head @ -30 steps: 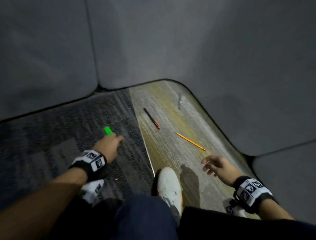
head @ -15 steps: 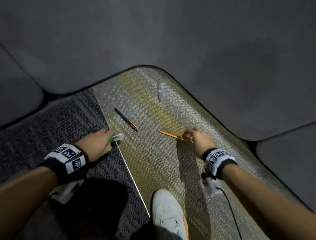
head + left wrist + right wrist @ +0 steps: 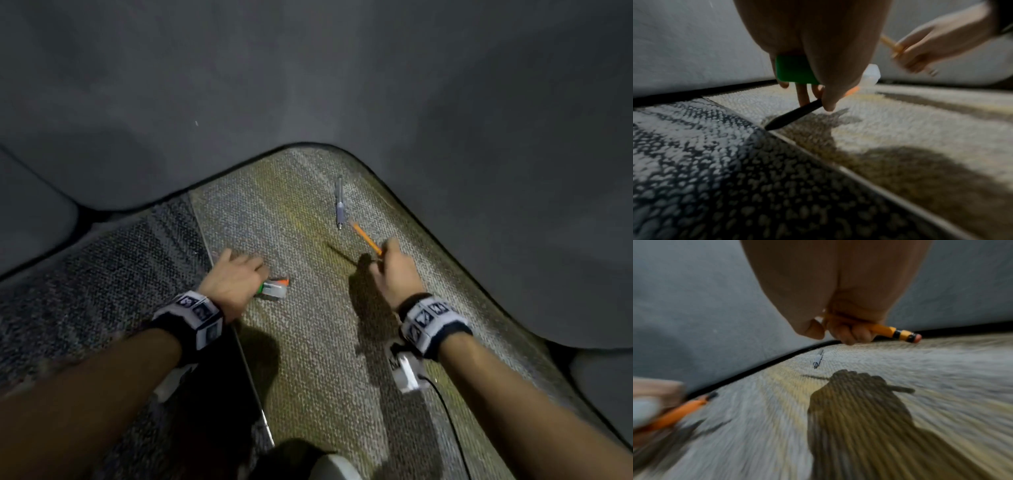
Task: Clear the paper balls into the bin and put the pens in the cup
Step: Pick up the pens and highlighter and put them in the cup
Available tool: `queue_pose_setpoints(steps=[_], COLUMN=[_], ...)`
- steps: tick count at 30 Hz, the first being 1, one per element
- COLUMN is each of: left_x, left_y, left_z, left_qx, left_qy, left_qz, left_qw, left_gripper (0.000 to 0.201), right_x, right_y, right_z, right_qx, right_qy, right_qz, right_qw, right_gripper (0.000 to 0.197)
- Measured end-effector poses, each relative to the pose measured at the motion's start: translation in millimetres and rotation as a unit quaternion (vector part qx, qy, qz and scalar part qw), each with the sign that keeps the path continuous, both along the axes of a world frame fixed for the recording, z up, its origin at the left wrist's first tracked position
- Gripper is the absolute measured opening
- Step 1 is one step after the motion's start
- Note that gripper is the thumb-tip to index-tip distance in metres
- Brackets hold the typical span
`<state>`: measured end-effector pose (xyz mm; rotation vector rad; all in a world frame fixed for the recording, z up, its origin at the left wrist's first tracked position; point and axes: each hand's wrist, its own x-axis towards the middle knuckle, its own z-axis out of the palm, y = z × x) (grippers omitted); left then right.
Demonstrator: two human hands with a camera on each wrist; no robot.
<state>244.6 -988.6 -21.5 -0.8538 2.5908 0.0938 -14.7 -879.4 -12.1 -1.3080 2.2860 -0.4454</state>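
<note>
My left hand (image 3: 253, 274) is low over the pale carpet and grips a green highlighter (image 3: 795, 69) with a clear cap (image 3: 275, 290) in its palm. Its fingertips pinch a black pen (image 3: 795, 113) with an orange end (image 3: 284, 281), whose tip touches the carpet. My right hand (image 3: 383, 253) is curled round a yellow pencil (image 3: 366, 236) held above the floor, with the eraser end (image 3: 900, 335) sticking out to the right. A grey pen (image 3: 339, 205) lies on the carpet just beyond the pencil's tip. No paper ball, bin or cup is in view.
Grey upholstered furniture (image 3: 479, 171) curves round the back and right of the pale carpet (image 3: 308, 359). A metal seam strip (image 3: 246, 359) divides it from darker carpet (image 3: 102, 274) on the left. My white shoe (image 3: 332, 467) is at the bottom edge.
My left hand, still holding the highlighter, has moved right onto the black pen and pinched it. My right hand has lifted the pencil off the carpet and carried it toward the grey pen.
</note>
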Motion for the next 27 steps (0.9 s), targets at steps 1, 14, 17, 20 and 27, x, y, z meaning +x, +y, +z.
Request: queue_pose_setpoints(steps=[1,14,17,20,27], left_x=[4.6,52.1,48.1,39.7,-11.6], left_y=[5.0,24.1,25.3,28.0,66.8], left_z=[-2.3,13.5,15.9,20.6,46.5], left_qx=[0.022,0.375,0.368,0.349,0.395], left_qy=[0.063,0.404,0.393,0.374,0.374], left_qz=[0.033,0.381,0.372,0.353,0.309], left_qw=[0.997,0.742,0.756,0.783,0.78], left_gripper=[0.031,0.021,0.022,0.021,0.007], right_x=[-0.8,4.0,11.6,20.2,11.3], right_y=[-17.0,-151.6,-149.3,-112.8,89.0], right_z=[-2.0,-35.9,-4.2,21.9,19.1], right_qx=[-0.009,0.058,-0.051,-0.098,-0.009], right_qy=[0.001,0.029,0.013,0.005,-0.058], right_qz=[-0.01,-0.044,-0.001,0.044,-0.007], right_qw=[1.0,0.997,0.999,0.994,0.998], right_gripper=[0.019,0.031,0.026,0.02,0.034])
